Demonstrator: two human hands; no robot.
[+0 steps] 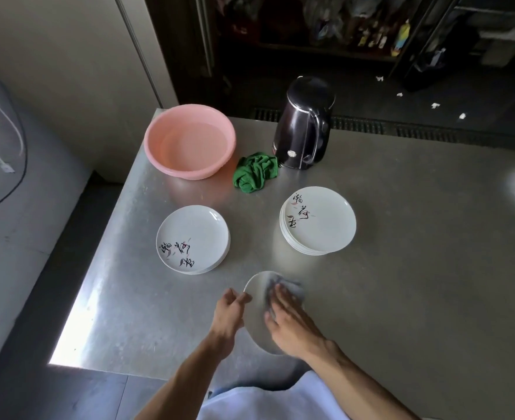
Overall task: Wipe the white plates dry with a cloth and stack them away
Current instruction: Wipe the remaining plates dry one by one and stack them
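Holding 1 white plate (pixel 256 307) by its left rim, the left hand (pixel 227 316) has its grip closed on the edge, with the thumb and fingers pinching it. The right hand (pixel 292 325) lies on top of the plate with its fingers straight, so its grip is wide. It presses 1 grey-blue cloth (pixel 292 287) down on the plate. The cloth is blurry. This plate is at the near edge of the counter (pixel 401 237), right in front of the person. I cannot tell if it lies flat or is tipped up.

More white plates sit in 2 piles further back. The left stack (pixel 193 239) is low. The right stack (pixel 318 221) is taller and has more plates. I cannot count the plates in either pile, because only their thin edges show. The top plate of each pile has black brush writing with little red marks. The 2 piles are well apart, and the plate in the hands is near them, between the 2 and closer to the person.

At the back of the counter there is 1 pink basin (pixel 189 174) with water in it. Beside it lies 1 green cloth (pixel 254 171), all scrunched up. It touches 1 black kettle (pixel 303 125), which stands upright to its right.

So there are 2 hands, 2 cloths, 2 piles, 1 single plate, 1 basin and 1 kettle.
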